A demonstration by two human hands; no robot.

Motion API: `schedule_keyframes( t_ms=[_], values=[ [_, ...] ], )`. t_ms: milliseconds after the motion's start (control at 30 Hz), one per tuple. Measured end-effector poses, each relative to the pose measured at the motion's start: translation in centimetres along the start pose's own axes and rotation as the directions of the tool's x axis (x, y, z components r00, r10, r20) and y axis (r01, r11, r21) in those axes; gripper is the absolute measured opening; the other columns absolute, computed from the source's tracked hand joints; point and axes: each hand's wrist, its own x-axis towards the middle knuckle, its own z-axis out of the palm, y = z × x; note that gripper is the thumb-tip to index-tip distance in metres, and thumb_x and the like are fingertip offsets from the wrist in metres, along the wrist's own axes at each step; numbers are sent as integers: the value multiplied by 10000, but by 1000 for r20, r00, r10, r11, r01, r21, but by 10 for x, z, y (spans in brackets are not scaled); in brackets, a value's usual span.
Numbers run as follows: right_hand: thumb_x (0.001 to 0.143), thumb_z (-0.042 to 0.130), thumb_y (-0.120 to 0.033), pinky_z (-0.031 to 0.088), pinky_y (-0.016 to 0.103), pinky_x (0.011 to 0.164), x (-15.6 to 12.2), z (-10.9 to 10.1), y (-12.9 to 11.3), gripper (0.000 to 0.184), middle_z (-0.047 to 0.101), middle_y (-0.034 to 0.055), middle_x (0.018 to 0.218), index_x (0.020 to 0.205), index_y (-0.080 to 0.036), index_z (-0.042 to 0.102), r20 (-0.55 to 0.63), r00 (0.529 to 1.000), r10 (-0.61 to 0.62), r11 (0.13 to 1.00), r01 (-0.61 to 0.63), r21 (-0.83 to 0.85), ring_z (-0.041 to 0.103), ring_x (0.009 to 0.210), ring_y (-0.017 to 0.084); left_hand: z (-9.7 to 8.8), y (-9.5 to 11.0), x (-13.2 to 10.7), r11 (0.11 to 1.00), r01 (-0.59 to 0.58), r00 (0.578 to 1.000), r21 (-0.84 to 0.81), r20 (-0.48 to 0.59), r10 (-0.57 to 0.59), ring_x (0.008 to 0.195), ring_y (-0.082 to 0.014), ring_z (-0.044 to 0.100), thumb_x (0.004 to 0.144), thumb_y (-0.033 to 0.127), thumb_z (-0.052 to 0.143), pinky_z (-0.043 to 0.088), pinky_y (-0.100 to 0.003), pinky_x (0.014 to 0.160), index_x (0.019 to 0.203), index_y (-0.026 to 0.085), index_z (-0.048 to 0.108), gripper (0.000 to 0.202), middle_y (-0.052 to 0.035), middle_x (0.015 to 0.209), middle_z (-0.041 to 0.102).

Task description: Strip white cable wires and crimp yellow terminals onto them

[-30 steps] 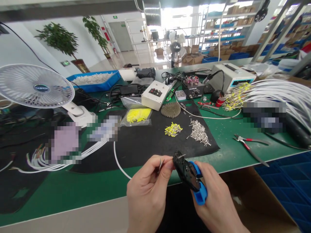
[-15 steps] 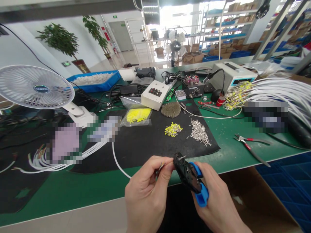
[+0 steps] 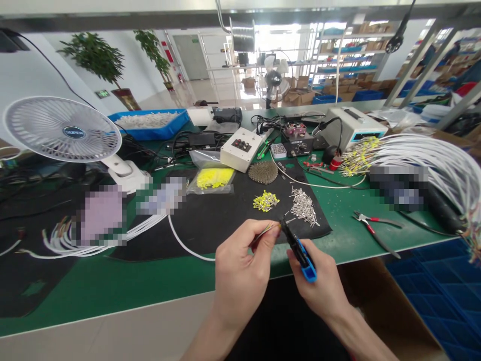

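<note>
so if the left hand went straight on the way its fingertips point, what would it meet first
The left hand would most likely meet the black head of the blue-handled tool held in the right hand; whether its fingertips already touch it is unclear.

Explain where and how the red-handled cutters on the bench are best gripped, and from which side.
Probably around both handles, coming from the near right. The red-handled cutters lie on the green bench with handles splayed rightward and towards the near edge, metal jaws pointing away to the left. The right hand holds a blue-handled tool, so it would need freeing first.
</note>
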Motion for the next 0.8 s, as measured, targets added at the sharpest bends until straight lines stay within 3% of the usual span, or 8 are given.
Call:
schedule_keyframes(
  t_ms=[67, 267, 533, 600, 667, 733, 800],
  values=[
    [928, 600, -229, 392, 270, 637, 5, -1, 2, 36, 583, -19, 746, 914, -216, 569, -14, 1000, -3, 1000, 3, -2, 539, 663, 160, 5, 1, 4, 1000, -21, 1000, -12, 6, 21, 788, -99, 662, 979, 287, 647, 490, -179, 716, 945, 240, 757, 125, 35, 861, 734],
    [976, 576, -391, 354, 270, 567, 15, -1, 4, 244, 522, -31, 622, 821, -204, 555, -82, 997, 8, 1000, -8, 6, 461, 547, 135, 15, 2, 15, 996, -79, 996, -49, 25, 80, 822, -126, 691, 975, 314, 648, 529, -207, 756, 967, 206, 760, 156, -7, 918, 757],
    [984, 578, -465, 429, 265, 600, -10, -13, -10, 280, 602, 2, 731, 883, -204, 587, -68, 996, 59, 996, -55, 68, 542, 631, 163, 9, 11, 1, 971, -239, 971, -26, 23, 240, 845, -100, 674, 960, 196, 668, 515, -187, 768, 1023, 219, 745, 102, 5, 960, 748],
    [995, 572, -470, 502, 271, 712, -19, -22, -20, 274, 679, 30, 888, 1048, -207, 631, -5, 997, 77, 991, -76, 110, 627, 766, 190, 7, 14, -4, 957, -289, 957, 11, 12, 289, 844, -88, 668, 946, 148, 676, 508, -180, 768, 1045, 228, 740, 142, 14, 972, 750],
    [1010, 568, -466, 526, 315, 923, -29, -32, -29, 346, 705, 64, 1141, 1251, -223, 620, 92, 989, 117, 973, -132, 188, 665, 986, 225, 7, 16, -7, 945, -326, 945, 41, 8, 326, 826, -86, 661, 933, 119, 681, 511, -183, 768, 1066, 223, 733, 177, 14, 969, 750],
    [1007, 577, -494, 478, 400, 1082, -38, -41, -33, 442, 678, 89, 1300, 1360, -228, 595, 186, 961, 206, 930, -251, 270, 645, 1151, 270, 11, 13, -8, 930, -361, 932, 71, 11, 361, 825, -92, 661, 924, 104, 681, 521, -196, 790, 1082, 211, 725, 196, 5, 970, 749],
    [969, 605, -569, 452, 500, 1129, -45, -46, -32, 524, 686, 110, 1324, 1359, -220, 633, 241, 908, 343, 857, -408, 315, 621, 1243, 335, 18, 6, -6, 912, -395, 918, 107, 21, 395, 851, -102, 669, 926, 99, 670, 527, -210, 826, 1082, 205, 716, 194, -2, 976, 748]
  ],
)
